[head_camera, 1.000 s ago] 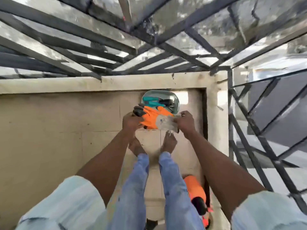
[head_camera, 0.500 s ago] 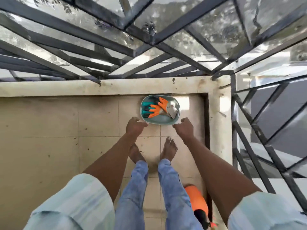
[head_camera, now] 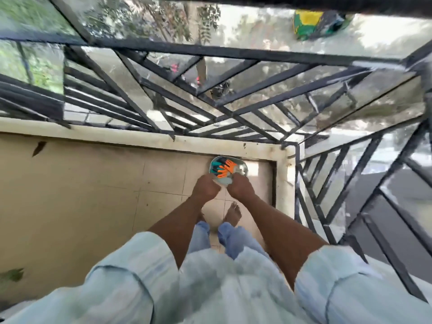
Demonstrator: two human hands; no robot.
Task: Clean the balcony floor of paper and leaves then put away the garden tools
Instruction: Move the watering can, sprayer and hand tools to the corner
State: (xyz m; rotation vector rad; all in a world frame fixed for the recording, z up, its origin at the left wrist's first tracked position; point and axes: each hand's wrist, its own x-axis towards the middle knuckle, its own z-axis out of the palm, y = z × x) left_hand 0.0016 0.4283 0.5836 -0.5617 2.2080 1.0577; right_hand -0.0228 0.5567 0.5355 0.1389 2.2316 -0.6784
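On the far left we see a dark leaf (head_camera: 38,148) lying against the beige balcony wall (head_camera: 70,195), and lower down, at the frame's edge, a blurred green leaf (head_camera: 12,274). The tiled floor (head_camera: 163,183) runs rightward to the corner, under the black metal grille (head_camera: 210,97).

Our left hand (head_camera: 206,189) hangs in front of us with its fingers curled into a loose fist, knuckles toward the camera. It lies across the near-left rim of the basin in our view, yet we cannot tell whether it grips that rim or holds anything at all; the picture is blurred and the fingertips are hidden.

Just past the hands sits the metal basin (head_camera: 243,167), on the floor in the corner against the low parapet (head_camera: 257,150). Inside it lie an orange garden glove (head_camera: 228,168) and teal-handled tools (head_camera: 215,168), too small to name more closely.

Our right hand (head_camera: 240,189) is beside the left, nearly touching it, fingers likewise curled, overlapping the basin's near edge. Whether it holds the rim we cannot tell.

Below the hands, our bare foot (head_camera: 232,215) stands on the tiles.
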